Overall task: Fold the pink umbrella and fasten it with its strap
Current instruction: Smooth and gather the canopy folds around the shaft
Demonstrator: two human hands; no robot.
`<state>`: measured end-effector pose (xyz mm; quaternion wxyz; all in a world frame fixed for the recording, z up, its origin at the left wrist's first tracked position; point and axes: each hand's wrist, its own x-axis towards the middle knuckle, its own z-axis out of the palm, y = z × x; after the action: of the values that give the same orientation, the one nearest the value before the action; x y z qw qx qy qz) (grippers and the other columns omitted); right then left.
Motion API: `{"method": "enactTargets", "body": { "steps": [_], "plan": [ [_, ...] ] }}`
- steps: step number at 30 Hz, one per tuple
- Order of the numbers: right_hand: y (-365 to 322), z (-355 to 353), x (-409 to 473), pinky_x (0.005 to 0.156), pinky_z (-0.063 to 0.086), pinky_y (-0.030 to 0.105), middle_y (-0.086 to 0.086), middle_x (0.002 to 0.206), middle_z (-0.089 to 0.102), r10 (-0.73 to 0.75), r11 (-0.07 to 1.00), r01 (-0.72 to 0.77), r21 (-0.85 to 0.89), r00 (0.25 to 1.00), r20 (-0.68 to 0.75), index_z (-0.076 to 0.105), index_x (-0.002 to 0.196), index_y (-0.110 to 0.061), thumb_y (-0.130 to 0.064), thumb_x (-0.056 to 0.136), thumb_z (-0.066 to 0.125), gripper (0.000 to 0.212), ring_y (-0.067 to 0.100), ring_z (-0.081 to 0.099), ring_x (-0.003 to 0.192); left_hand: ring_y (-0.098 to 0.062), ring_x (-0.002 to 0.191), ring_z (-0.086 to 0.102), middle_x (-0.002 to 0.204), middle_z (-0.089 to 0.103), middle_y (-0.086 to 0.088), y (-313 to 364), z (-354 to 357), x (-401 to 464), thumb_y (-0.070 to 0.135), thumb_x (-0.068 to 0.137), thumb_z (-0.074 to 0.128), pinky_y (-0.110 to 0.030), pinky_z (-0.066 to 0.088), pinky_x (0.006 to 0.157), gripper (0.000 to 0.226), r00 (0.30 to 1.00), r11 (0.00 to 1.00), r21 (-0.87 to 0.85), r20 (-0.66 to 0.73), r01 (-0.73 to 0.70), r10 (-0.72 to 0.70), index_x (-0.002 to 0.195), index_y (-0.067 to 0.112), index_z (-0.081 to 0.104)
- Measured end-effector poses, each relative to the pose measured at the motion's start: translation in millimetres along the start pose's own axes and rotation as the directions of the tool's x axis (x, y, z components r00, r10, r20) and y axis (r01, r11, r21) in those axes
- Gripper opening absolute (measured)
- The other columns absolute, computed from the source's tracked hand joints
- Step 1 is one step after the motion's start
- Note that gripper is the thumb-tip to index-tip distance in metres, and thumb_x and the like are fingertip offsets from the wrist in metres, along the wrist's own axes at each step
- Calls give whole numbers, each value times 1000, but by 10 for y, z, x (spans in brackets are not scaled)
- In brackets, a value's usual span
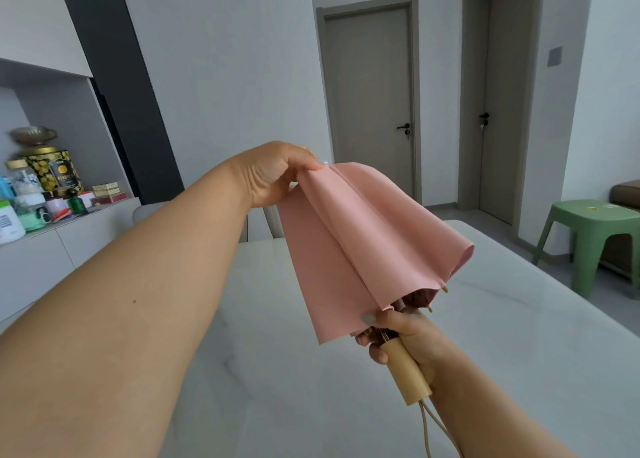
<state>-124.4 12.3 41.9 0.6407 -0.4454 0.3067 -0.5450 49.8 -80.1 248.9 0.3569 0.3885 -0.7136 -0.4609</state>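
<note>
The pink umbrella is collapsed, its loose fabric hanging in wide folds above the white table. My right hand grips the umbrella's pale wooden handle just below the canopy, with a beige wrist cord dangling from the handle's end. My left hand is stretched forward and pinches a fold of the fabric at the canopy's far end, holding it up. The strap is not visible among the folds.
A green plastic stool stands on the floor to the right of the table. A white sideboard at the left carries tins, jars and bottles. Two grey doors are shut at the back.
</note>
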Motion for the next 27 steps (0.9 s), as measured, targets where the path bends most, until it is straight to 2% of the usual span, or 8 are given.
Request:
{"method": "enactTargets", "body": {
  "steps": [3,5,8,10,15,20,24,27],
  "plan": [
    [1,-5,2,37,40,25,21,70,63,-8,1000,9,-6,1000,20,58,94,4,-1,67,64,28,24,57,56,-7,53,49,54,49,7,48,-31,10,5,83,60,-21,39,60,26,998,989,-141,-46,-45,39,63,19,52],
    [0,-2,-2,38,40,25,21,71,63,-6,1000,6,-8,1000,26,59,90,4,-1,66,65,25,24,57,56,-7,52,51,51,51,8,78,-33,6,8,89,56,-23,39,65,16,994,990,-135,-104,-38,24,77,18,55],
    [-8,6,-5,38,39,25,23,72,62,-1,1000,2,-10,1000,13,67,76,-1,-4,57,72,20,26,56,56,-9,63,51,57,56,6,63,-16,1,19,91,54,-29,33,75,8,986,981,189,-166,47,-15,89,18,62],
    [-16,6,-8,37,39,25,24,71,62,-10,1000,10,-6,1000,-2,66,79,0,-3,59,71,21,26,56,56,-10,75,54,71,62,2,28,-31,-1,20,92,52,-30,33,79,14,979,946,307,-202,102,-40,98,17,64],
    [-30,-3,-21,37,40,25,23,71,62,-23,1000,23,6,999,24,61,88,1,-6,56,73,35,26,56,57,-9,66,42,76,52,1,2,-116,-21,0,91,52,-23,30,61,28,988,967,250,-156,55,-16,114,11,64],
    [-13,27,-26,35,38,23,23,70,61,25,998,-29,52,997,74,60,90,3,-9,54,74,41,27,56,56,-8,65,46,77,57,4,-12,-147,-41,12,91,62,-23,33,59,20,996,963,259,-74,71,-54,111,12,65],
    [-1,40,-37,34,38,22,21,67,60,59,995,-67,76,993,103,58,94,5,-8,53,73,46,26,55,56,-5,47,35,56,47,9,18,-153,2,21,92,62,-24,26,56,10,991,999,43,-132,-30,35,99,15,64],
    [-18,38,-45,34,39,22,21,66,61,67,993,-76,89,992,105,57,93,5,-7,54,72,44,24,56,53,-9,55,46,68,55,3,32,-151,-10,25,97,55,-24,32,54,14,996,995,99,-87,16,-7,96,15,65]
  ]
}}
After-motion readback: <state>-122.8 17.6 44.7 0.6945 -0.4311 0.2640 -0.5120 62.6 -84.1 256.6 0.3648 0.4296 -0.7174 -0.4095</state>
